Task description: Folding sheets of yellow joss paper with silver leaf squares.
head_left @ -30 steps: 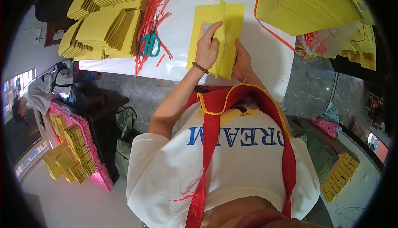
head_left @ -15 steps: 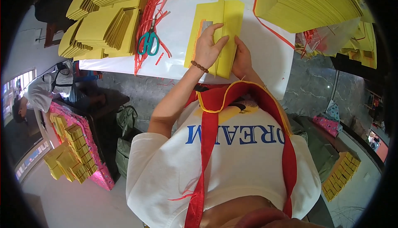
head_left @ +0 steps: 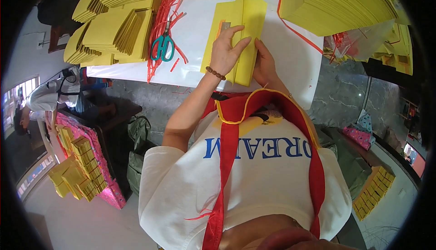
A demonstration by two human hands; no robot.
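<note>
A stack of yellow paper sheets (head_left: 247, 20) lies folded lengthwise on the white table (head_left: 195, 36) in front of me. My left hand (head_left: 225, 52), with a bead bracelet at the wrist, lies flat on the stack with fingers spread and presses the fold down. My right hand (head_left: 265, 63) rests at the stack's near right edge, fingertips on the paper. A small grey patch shows on the paper just beyond my left fingers.
Teal-handled scissors (head_left: 162, 45) lie on red strips (head_left: 159, 27) to the left. Fanned yellow paper bundles (head_left: 109, 32) fill the far left, a tall yellow stack (head_left: 340, 2) the far right. A person (head_left: 43, 100) sits at lower left beside a pink box (head_left: 86, 159) of yellow bundles.
My left hand has slid from the stack's far end toward its middle and flattened onto the paper. My right hand has stayed at the near edge.
</note>
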